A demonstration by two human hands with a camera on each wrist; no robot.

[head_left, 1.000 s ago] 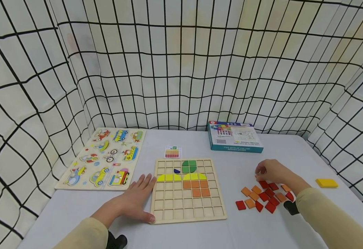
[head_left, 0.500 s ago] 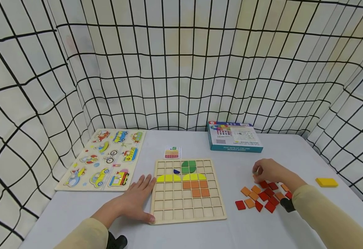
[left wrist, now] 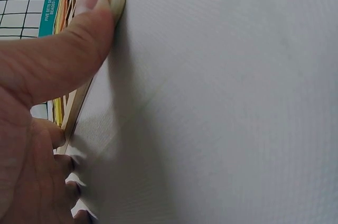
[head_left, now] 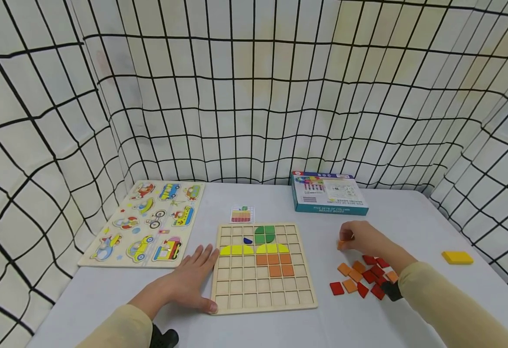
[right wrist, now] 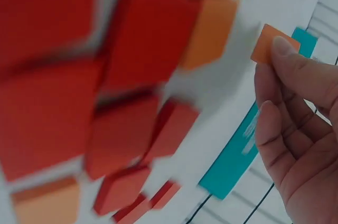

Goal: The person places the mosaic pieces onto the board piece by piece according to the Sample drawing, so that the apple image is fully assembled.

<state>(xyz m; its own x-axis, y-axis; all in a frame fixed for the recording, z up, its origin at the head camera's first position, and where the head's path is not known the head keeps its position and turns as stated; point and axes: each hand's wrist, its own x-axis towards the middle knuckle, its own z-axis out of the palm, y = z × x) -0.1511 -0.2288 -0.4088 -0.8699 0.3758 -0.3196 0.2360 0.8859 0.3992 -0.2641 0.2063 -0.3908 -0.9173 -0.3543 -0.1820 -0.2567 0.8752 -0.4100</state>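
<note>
Between thumb and fingertips, my right hand (head_left: 363,237) pinches an orange square tile (right wrist: 268,44), raised above the table just behind the loose pieces. Those are several red tiles (head_left: 369,276) and orange tiles (head_left: 343,268) lying in a scatter. My left hand (head_left: 194,279) rests flat at the left side of the wooden grid board (head_left: 246,300); in the left wrist view its thumb (left wrist: 87,28) lies on the board's corner. Set in the board are green pieces (head_left: 264,235), two yellow curved strips (head_left: 236,250), a small dark blue piece (head_left: 247,240) and several orange squares (head_left: 274,265).
A small pattern card (head_left: 242,214) lies behind the board. At the left is a vehicle picture puzzle (head_left: 145,224). A teal-edged box (head_left: 329,193) stands at the back, a yellow block (head_left: 457,257) at the far right. Black netting (head_left: 254,108) over white walls encloses the table.
My right hand has moved left from the loose tiles toward the board, with the orange tile now plainly seen in its fingers. The left hand has stayed at the board's edge.
</note>
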